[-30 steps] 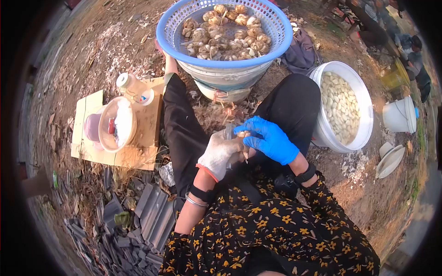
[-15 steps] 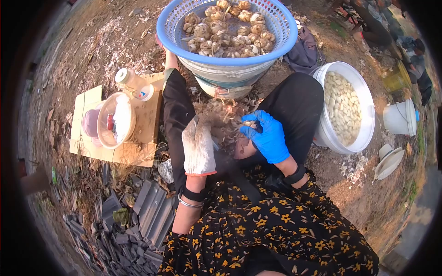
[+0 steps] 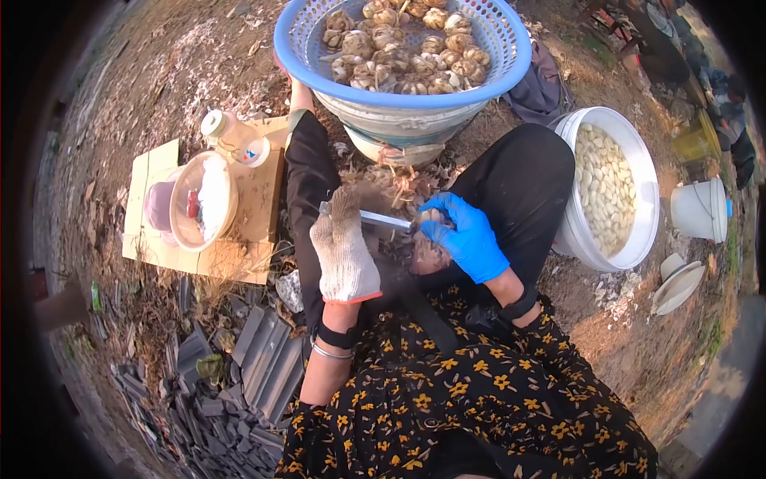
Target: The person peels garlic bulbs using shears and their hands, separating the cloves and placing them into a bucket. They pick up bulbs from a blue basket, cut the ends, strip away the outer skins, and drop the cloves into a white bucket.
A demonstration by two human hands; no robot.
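Swung crosswise since the earlier frame, a metal tool [image 3: 385,219], gripped by the left hand [image 3: 347,251], points at garlic [image 3: 432,215] pinched between the legs by the right hand [image 3: 472,243]; steady pressure, fingertips clear, seems advisable.

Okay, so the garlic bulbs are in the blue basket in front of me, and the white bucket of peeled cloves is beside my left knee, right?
Not quite: in the head view, the white bucket of peeled cloves is beside your right knee. The garlic bulbs are in the blue basket in front of you.
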